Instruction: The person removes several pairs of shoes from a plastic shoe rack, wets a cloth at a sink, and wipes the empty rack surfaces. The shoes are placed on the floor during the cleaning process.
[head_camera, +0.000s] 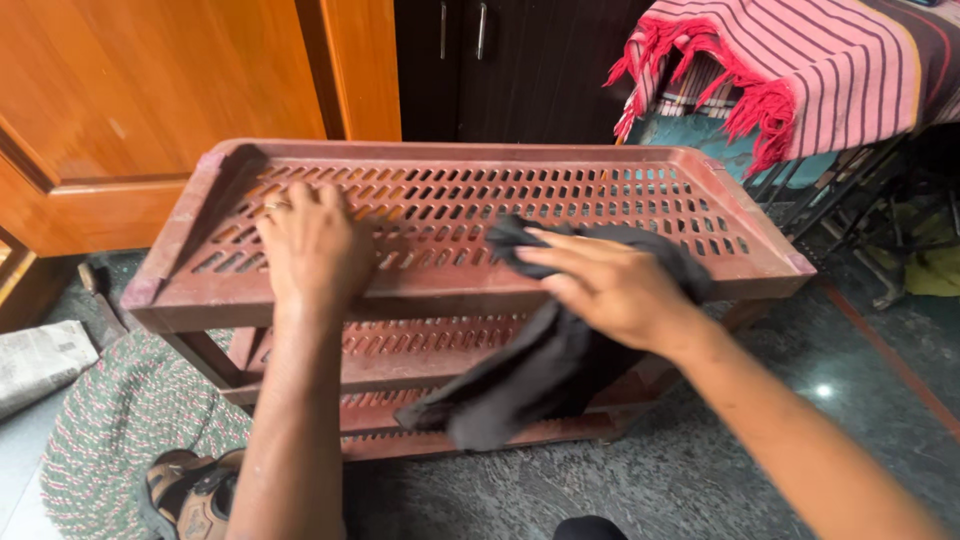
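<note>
Reddish-brown slatted rack (640, 190) sits in front of a wooden door (150, 90). Left hand (312, 245) lies flat, fingers spread, on its top shelf; right hand (610, 285) presses a dark cloth (540, 370) there, the rest hanging over the front edge. Folded newspaper (40, 360), braided rug (120, 430) and sandals (195, 490) lie left of the rack, a striped pink fringed cloth (810, 60) behind it to the right.

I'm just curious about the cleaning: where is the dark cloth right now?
The dark cloth lies under the right hand on the rack's top shelf, right of centre, hanging over its front edge.

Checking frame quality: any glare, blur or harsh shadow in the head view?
Head view: mostly sharp, lit evenly; a small glare spot on the floor; the right hand on the dark cloth is slightly soft; soft shadows under the rack.
</note>
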